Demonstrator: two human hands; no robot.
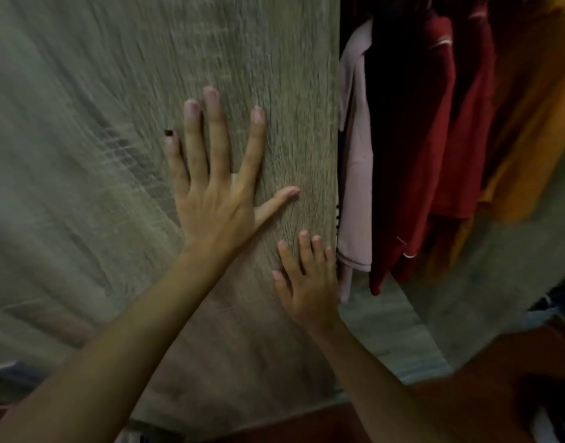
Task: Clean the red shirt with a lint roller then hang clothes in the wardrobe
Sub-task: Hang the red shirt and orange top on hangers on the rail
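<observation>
While the red shirt (434, 139) hung in the open part of the wardrobe, just right of the door edge, it sat between a pale pink garment (354, 187) on its left and a mustard-yellow one (530, 123) on its right, long axis running top to bottom. No lint roller showed anywhere. Both hands lay flat on the wood-grain wardrobe door (290, 75), holding nothing. The left hand (211, 199) was spread wide, fingers straight, higher up and further from the opening. The right hand (306, 282) sat lower, fingers straight and close together, its fingertips touching or almost touching the door's right edge, just beside the pink garment. So the shirt lay to the right of both hands, and the right hand was clearly nearer. Judging by the palms on the panel and the clothes already hanging, this looked like the closing stage, door being pushed across the opening toward the clothes. Frame was motion-blurred, so the travel direction couldn't be confirmed. Risk: the pink hem catching at the door edge.
</observation>
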